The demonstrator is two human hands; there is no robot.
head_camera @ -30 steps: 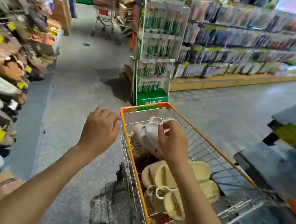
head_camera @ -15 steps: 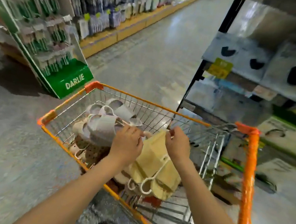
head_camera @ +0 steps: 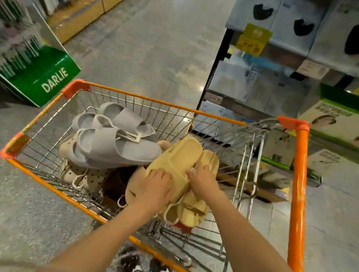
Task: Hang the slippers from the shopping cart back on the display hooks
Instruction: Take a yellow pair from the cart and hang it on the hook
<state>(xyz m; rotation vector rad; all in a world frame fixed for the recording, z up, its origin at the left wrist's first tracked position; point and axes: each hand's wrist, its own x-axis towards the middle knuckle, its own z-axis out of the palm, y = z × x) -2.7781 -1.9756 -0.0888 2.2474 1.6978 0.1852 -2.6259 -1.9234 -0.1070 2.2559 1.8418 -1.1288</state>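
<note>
My left hand and right hand both gripping the yellow slippers inside the shopping cart, hands close together, grey slippers just left of them, same cart

The shopping cart is bare wire metal, shiny grey, with a glossy orange plastic rim and corner caps. The yellow slippers look like matt moulded foam with a ridged sole. The grey slippers, to their left, have the same matt, smooth, rubbery finish. The floor is polished speckled stone that reflects light. The green display stand at far left looks like printed cardboard with a slight sheen.
</note>
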